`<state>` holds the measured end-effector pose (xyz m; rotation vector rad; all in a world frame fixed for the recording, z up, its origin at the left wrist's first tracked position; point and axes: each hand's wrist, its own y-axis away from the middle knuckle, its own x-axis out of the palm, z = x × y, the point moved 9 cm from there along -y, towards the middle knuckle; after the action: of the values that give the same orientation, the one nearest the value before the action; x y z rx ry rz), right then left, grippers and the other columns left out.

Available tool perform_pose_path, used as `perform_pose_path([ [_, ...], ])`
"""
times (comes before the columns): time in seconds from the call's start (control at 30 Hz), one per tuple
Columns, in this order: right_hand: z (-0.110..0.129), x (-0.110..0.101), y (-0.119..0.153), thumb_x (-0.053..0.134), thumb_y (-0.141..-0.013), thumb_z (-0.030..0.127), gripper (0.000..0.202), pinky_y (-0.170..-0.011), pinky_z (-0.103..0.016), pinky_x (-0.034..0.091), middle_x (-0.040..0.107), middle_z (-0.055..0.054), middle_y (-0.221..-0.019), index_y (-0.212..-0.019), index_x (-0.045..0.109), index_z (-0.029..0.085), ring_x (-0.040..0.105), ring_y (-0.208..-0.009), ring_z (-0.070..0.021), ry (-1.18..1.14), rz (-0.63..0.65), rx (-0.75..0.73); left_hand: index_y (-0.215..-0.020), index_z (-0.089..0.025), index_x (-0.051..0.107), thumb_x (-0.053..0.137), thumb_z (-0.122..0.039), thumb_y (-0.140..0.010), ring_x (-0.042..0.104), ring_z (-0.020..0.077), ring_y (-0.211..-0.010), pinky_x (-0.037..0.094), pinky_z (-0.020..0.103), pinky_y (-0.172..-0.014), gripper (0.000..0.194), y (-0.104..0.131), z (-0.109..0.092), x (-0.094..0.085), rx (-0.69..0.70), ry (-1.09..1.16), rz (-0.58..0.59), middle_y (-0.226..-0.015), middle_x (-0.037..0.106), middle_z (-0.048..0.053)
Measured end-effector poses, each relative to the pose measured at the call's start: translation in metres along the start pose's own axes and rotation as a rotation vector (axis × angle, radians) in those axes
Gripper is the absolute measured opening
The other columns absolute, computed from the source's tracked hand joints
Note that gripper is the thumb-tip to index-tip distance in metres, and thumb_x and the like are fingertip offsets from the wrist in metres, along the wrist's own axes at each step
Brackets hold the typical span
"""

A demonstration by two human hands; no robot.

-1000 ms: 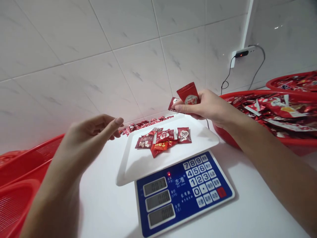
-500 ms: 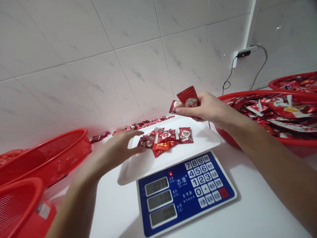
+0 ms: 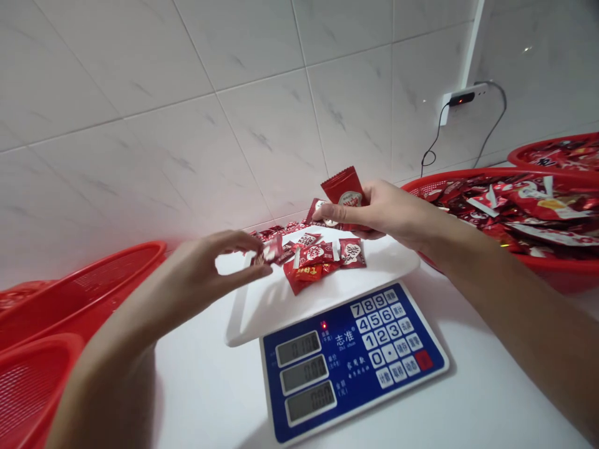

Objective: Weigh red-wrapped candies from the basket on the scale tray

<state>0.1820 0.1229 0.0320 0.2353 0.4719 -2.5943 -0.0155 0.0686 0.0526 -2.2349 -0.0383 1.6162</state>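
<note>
While the blue-fronted scale [image 3: 350,390] stands on the white desk [image 3: 201,399] at lower centre, the left hand [image 3: 201,265], left of centre, has its grip pinched on a blurred wrapped packet [image 3: 267,251] above the left part of the white tray [image 3: 269,318]. Other red packets [image 3: 314,255] lie piled on that tray, mid-frame. Just right of centre, the right hand [image 3: 381,209] grasps a bright red packet [image 3: 344,186] and a darker packet [image 3: 314,209]. A heaped red basket [image 3: 561,267] sits at right, before the tiled wall [image 3: 262,125].
</note>
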Motion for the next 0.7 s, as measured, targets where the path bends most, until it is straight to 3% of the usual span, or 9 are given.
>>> perform_pose_path([
  [0.07, 0.000, 0.012, 0.002, 0.077, -0.073, 0.059, 0.044, -0.046, -0.025, 0.023, 0.048, 0.004, -0.058, -0.081, 0.069, 0.017, 0.035, -0.049, -0.0081, -0.060, 0.071, 0.012, -0.092, -0.029, 0.070, 0.067, -0.058, -0.075, 0.070, 0.0233, -0.082, 0.053, 0.033, -0.076, 0.034, 0.007, -0.022, -0.016, 0.025, 0.087, -0.203, -0.093, 0.076, 0.002],
  [0.13, 0.000, 0.027, 0.006, 0.075, -0.076, 0.059, 0.042, -0.046, -0.024, 0.025, 0.051, 0.003, -0.060, -0.080, 0.068, 0.017, 0.037, -0.049, -0.0079, -0.130, 0.169, 0.019, -0.094, -0.028, 0.067, 0.068, -0.055, -0.076, 0.070, 0.0218, -0.080, 0.053, 0.032, -0.073, 0.033, 0.013, -0.044, -0.019, 0.064, 0.067, -0.313, -0.090, 0.075, 0.001],
  [0.23, 0.005, 0.040, 0.010, 0.078, -0.076, 0.049, 0.033, -0.047, -0.023, 0.028, 0.052, 0.004, -0.061, -0.080, 0.067, 0.018, 0.040, -0.050, -0.0078, -0.191, 0.227, -0.024, -0.094, -0.026, 0.064, 0.067, -0.054, -0.081, 0.070, 0.0203, -0.079, 0.052, 0.031, -0.070, 0.031, 0.018, -0.064, -0.014, 0.123, -0.016, -0.397, -0.086, 0.074, 0.000],
  [0.33, 0.006, 0.030, 0.006, 0.080, -0.074, 0.041, 0.027, -0.047, -0.023, 0.030, 0.053, 0.004, -0.061, -0.079, 0.067, 0.017, 0.040, -0.050, -0.0073, -0.203, 0.126, -0.044, -0.099, -0.025, 0.065, 0.065, -0.056, -0.083, 0.070, 0.0211, -0.086, 0.054, 0.033, -0.080, 0.035, 0.017, -0.061, -0.010, 0.129, 0.027, -0.404, -0.095, 0.074, 0.001],
  [0.43, 0.007, -0.001, 0.001, 0.080, -0.075, 0.035, 0.024, -0.044, -0.022, 0.028, 0.052, 0.003, -0.060, -0.075, 0.064, 0.016, 0.038, -0.049, -0.0068, -0.238, -0.095, -0.067, -0.119, -0.025, 0.062, 0.062, -0.065, -0.082, 0.066, 0.0283, -0.108, 0.053, 0.042, -0.091, 0.054, 0.009, -0.037, -0.005, 0.033, 0.091, -0.353, -0.122, 0.069, 0.007],
  [0.53, 0.012, -0.046, 0.006, 0.078, -0.078, 0.029, 0.020, -0.041, -0.022, 0.025, 0.056, 0.000, -0.067, -0.077, 0.062, 0.017, 0.039, -0.050, -0.0066, -0.290, -0.378, -0.101, -0.140, -0.025, 0.047, 0.057, -0.071, -0.081, 0.052, 0.0354, -0.130, 0.048, 0.050, -0.101, 0.075, -0.008, -0.014, 0.011, -0.043, 0.148, -0.227, -0.148, 0.051, 0.013],
  [0.6, 0.016, -0.072, 0.013, 0.075, -0.081, 0.027, 0.018, -0.040, -0.021, 0.023, 0.058, 0.000, -0.072, -0.077, 0.060, 0.017, 0.039, -0.051, -0.0060, -0.316, -0.505, -0.122, -0.148, -0.026, 0.037, 0.056, -0.070, -0.081, 0.040, 0.0362, -0.141, 0.040, 0.053, -0.109, 0.083, -0.025, -0.010, 0.030, -0.024, 0.190, -0.108, -0.157, 0.039, 0.015],
  [0.7, 0.023, -0.096, 0.020, 0.074, -0.083, 0.030, 0.019, -0.039, -0.022, 0.025, 0.059, 0.000, -0.074, -0.078, 0.059, 0.020, 0.039, -0.051, -0.0064, -0.293, -0.574, -0.160, -0.155, -0.027, 0.027, 0.062, -0.068, -0.077, 0.022, 0.0391, -0.150, 0.030, 0.058, -0.115, 0.095, -0.049, -0.018, 0.071, 0.024, 0.161, 0.129, -0.163, 0.025, 0.016],
])
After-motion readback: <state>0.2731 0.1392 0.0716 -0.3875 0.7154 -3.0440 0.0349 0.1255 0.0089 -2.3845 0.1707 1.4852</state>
